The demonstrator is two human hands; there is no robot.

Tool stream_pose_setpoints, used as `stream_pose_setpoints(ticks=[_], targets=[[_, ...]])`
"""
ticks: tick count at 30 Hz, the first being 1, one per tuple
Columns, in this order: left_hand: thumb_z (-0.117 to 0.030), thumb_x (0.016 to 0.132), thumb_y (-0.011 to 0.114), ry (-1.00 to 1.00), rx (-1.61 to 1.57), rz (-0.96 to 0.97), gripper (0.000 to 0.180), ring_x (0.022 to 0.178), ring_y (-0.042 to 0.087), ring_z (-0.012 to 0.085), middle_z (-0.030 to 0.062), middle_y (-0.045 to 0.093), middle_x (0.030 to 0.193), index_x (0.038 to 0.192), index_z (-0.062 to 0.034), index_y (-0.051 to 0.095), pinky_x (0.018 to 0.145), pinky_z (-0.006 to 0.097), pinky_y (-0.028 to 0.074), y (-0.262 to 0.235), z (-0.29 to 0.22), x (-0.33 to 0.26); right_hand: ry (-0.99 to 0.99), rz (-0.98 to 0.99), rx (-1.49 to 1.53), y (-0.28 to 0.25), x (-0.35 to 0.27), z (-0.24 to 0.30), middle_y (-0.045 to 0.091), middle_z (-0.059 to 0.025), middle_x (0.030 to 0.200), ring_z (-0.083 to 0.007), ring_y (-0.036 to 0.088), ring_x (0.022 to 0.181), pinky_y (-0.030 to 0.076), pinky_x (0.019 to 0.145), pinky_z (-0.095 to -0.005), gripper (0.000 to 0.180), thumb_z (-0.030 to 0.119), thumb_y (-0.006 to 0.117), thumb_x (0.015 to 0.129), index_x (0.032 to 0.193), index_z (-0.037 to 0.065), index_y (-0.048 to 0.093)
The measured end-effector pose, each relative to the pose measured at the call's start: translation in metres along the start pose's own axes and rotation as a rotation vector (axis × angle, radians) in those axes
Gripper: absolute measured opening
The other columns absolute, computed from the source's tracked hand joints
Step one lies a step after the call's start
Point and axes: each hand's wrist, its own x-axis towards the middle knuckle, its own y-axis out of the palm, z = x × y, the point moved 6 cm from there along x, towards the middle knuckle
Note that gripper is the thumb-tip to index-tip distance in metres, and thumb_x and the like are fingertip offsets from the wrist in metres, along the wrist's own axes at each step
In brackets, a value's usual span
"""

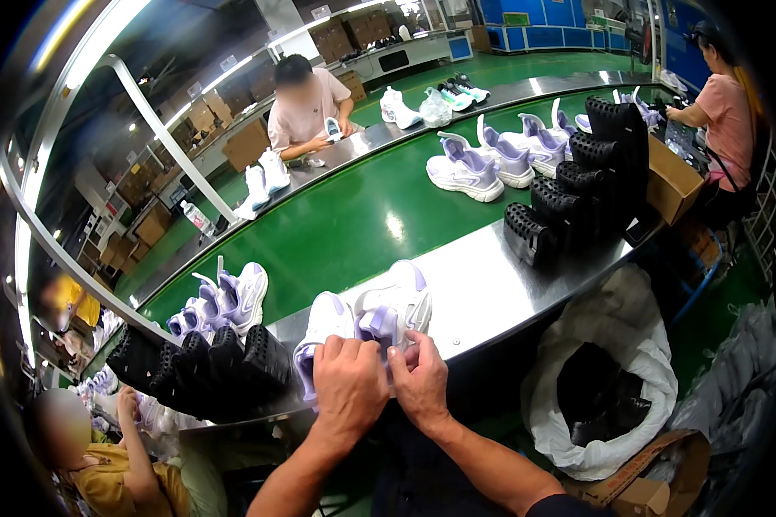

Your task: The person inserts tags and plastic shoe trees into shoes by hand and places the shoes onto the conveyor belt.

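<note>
Black blocks left and right on desk | sack below right | hands curled at shoes, grip hidden, cannot tell what's held

No legible lettering (too small, perhaps).

A factory hall with a glossy green floor, 1 long steel-edged green worktable running near left to far right, blue cabinets far right, and a bright strip light at left.
</note>
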Motion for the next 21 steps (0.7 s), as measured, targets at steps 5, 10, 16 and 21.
stream_pose_setpoints(ticks=[5, 10, 16, 21], targets=[[-0.024, 0.086, 0.071, -0.212, -0.11, 0.172, 0.025, 0.084, 0.06, 0.0376, 0.0176, 0.067, 0.077, 0.084, 0.0005, 0.07, 0.078, 0.049, 0.044, 0.032, 0.011, 0.006, 0.134, 0.043, 0.228, -0.001, -0.001, -0.034, 0.063, -0.0078, 0.078, -0.0167, 0.06, 0.068, 0.052, 0.064, -0.0336, 0.029, 0.017, 0.056, 0.102, 0.12, -0.005, 0.064], [-0.031, 0.084, 0.074, -0.507, -0.246, 0.221, 0.032, 0.088, 0.062, 0.0371, 0.0172, 0.069, 0.077, 0.083, 0.001, 0.069, 0.082, 0.048, 0.044, 0.052, 0.031, 0.004, 0.405, 0.117, 0.604, -0.018, 0.078, 0.004, 0.052, 0.0004, 0.072, -0.0079, 0.047, 0.058, 0.04, 0.047, -0.0245, 0.03, 0.029, 0.059, 0.102, 0.096, 0.001, 0.064], [-0.032, 0.081, 0.077, -0.594, -0.269, 0.221, 0.035, 0.086, 0.062, 0.0367, 0.0175, 0.068, 0.078, 0.088, 0.0017, 0.07, 0.082, 0.047, 0.047, 0.052, 0.026, 0.007, 0.75, 0.536, 0.597, 0.009, 0.11, 0.017, 0.049, 0.0021, 0.068, -0.0067, 0.039, 0.051, 0.029, 0.04, -0.0234, 0.027, 0.028, 0.069, 0.095, 0.086, 0.004, 0.061], [-0.03, 0.082, 0.077, -0.653, -0.35, 0.161, 0.034, 0.083, 0.061, 0.0361, 0.0167, 0.068, 0.076, 0.087, 0.0025, 0.071, 0.077, 0.048, 0.049, 0.055, 0.036, -0.003, 0.772, 0.571, 0.658, 0.002, 0.112, 0.002, 0.05, -0.0003, 0.071, -0.0066, 0.04, 0.054, 0.028, 0.04, -0.0217, 0.019, 0.009, 0.07, 0.092, 0.08, 0.008, 0.056]])
